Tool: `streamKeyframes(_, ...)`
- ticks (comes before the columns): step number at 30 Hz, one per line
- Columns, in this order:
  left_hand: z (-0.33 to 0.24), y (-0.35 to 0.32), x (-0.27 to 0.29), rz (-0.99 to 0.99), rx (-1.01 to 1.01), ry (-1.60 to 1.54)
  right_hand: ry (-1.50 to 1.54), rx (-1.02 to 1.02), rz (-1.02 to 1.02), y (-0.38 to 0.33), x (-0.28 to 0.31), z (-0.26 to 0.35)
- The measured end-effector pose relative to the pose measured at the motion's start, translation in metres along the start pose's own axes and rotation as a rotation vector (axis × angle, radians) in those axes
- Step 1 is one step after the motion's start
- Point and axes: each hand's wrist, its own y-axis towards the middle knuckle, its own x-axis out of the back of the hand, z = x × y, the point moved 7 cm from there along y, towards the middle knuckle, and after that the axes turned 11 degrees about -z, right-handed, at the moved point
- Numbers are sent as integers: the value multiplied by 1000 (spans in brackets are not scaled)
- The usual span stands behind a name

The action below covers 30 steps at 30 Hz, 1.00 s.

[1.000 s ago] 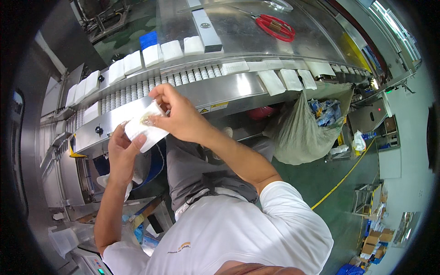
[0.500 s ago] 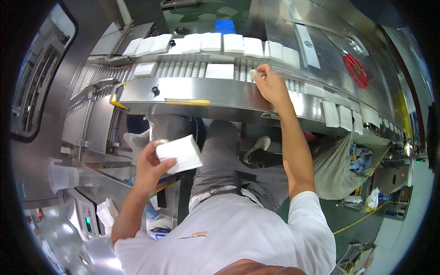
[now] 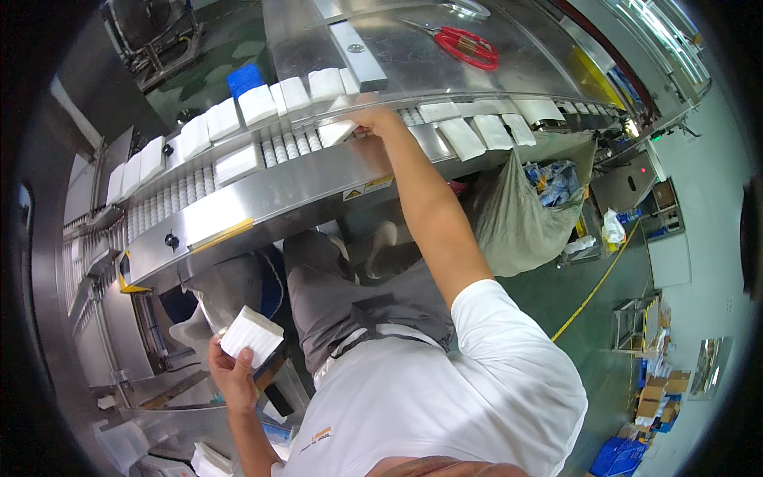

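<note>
- My left hand (image 3: 230, 370) sits low, well below the steel conveyor (image 3: 262, 199), its grip closed around one white packet (image 3: 251, 336) held up beside my thigh.
- My right hand (image 3: 373, 121) reaches up onto the conveyor, fingers resting on a white packet (image 3: 338, 131) on the rollers. From here I cannot tell whether that grip has closed on it or only touches it; the fingertips are hidden behind the hand.
- Along the far edge of the conveyor I count about nine white packets in a curved row (image 3: 238, 111), though those toward the left end blur into each other.
- One more packet (image 3: 237, 163) lies alone on the rollers, left of my right hand.
- To the right of that hand, about four flat packets (image 3: 477, 131) lie on the belt; past them the row is too small to count.
- One pair of red-handled scissors (image 3: 469, 46) lies on the steel surface beyond the conveyor.
- One blue block (image 3: 244, 79) shows behind the packet row, partly covered.
- One grey sack (image 3: 517, 215) hangs below the conveyor's right end, its contents hard to make out.
- The picture's corners are black and the conveyor's left end is cut off.
</note>
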Motion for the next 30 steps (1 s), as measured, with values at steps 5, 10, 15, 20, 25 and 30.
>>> streamKeyframes(5,13,-6,12,-12,79,15,-105,202,-325,-55,43,66)
streamKeyframes(10,18,4,13,34,108,37,293,93,-56,-68,6,92)
streamKeyframes(15,16,3,10,60,72,-12,98,159,5,-58,-66,92)
streamKeyframes(20,11,-5,12,-11,44,15,-91,654,-472,-133,-23,120)
streamKeyframes(25,11,2,-1,4,-9,32,269,534,119,-252,-24,131)
streamKeyframes(30,-8,-2,-43,165,11,196,743,309,842,-329,-86,87)
